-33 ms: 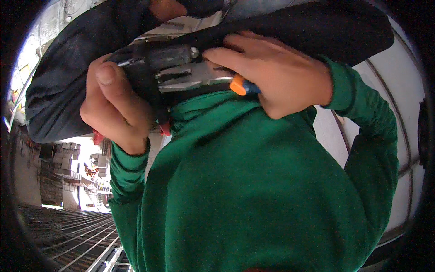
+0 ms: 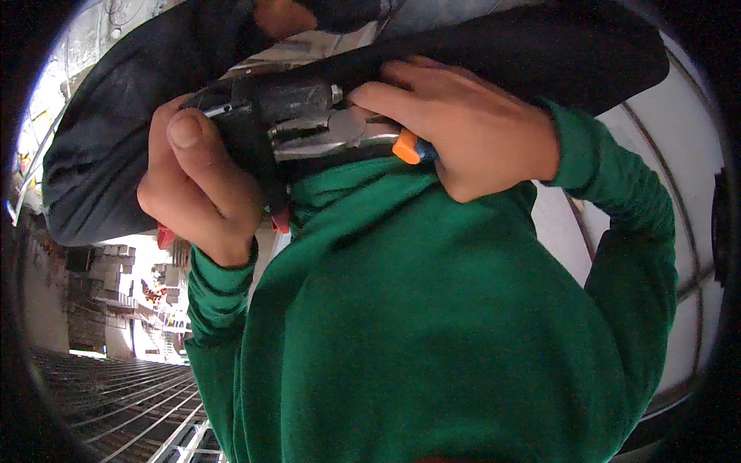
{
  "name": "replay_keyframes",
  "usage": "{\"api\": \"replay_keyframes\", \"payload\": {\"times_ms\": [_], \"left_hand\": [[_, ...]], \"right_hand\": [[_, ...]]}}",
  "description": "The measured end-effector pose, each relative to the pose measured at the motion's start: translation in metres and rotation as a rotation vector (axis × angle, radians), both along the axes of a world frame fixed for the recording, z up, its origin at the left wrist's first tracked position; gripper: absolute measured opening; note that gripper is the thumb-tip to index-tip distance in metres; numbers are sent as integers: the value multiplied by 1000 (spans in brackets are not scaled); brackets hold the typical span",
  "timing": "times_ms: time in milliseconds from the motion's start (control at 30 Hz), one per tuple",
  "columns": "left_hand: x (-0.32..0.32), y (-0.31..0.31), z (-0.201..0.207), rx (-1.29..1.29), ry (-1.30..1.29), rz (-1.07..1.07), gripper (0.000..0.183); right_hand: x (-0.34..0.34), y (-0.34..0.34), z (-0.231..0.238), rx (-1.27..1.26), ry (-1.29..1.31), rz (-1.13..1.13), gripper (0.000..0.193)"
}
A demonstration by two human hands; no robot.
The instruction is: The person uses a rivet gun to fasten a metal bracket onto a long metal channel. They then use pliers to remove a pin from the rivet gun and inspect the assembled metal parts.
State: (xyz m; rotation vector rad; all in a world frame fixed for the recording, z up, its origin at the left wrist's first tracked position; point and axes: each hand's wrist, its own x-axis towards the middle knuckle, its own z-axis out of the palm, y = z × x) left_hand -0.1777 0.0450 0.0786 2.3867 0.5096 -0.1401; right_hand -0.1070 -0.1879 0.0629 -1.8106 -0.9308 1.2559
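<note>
Pliers (image 2: pixel 346 130) with a silver head and an orange-and-blue handle lie across your lap, just above the front of your green sweatshirt (image 2: pixel 432 309), their round pivot showing and their head pointing to your left. Your right hand (image 2: pixel 482 131) is wrapped over the handle, orange end poking out under the palm, so you have a grasp on them there. Just beyond the pliers' head sits a black cylinder (image 2: pixel 293 99) with a small metal tip near your right fingertips; whether those fingers touch it, you cannot tell from this view. Your left hand (image 2: pixel 197 177) is curled, thumb laid against the index finger, beside a slim silver rod (image 2: pixel 221 110); you cannot tell whether the rod is pinched. Red pieces (image 2: pixel 280 221) show below that hand, near the wrist. Your black trousers (image 2: pixel 556 54) spread behind everything, with a metal grille (image 2: pixel 131 409) at lower left.
</note>
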Motion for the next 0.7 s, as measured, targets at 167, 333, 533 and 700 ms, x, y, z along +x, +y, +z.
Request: {"api": "replay_keyframes", "payload": {"times_ms": [167,333,533,700], "left_hand": [[4,-2,-9,-38,-90,65,45],[0,2,-10,-31,-15,92,56],[5,-2,-7,29,5,41,57],[5,2,-6,57,48,-6,56]], "right_hand": [[1,6,-5,-10,40,-36,66],[-4,12,-1,-78,3,-56,63],[-9,9,-1,-74,-194,-77,65],[-12,8,4,-68,-228,-121,64]]}}
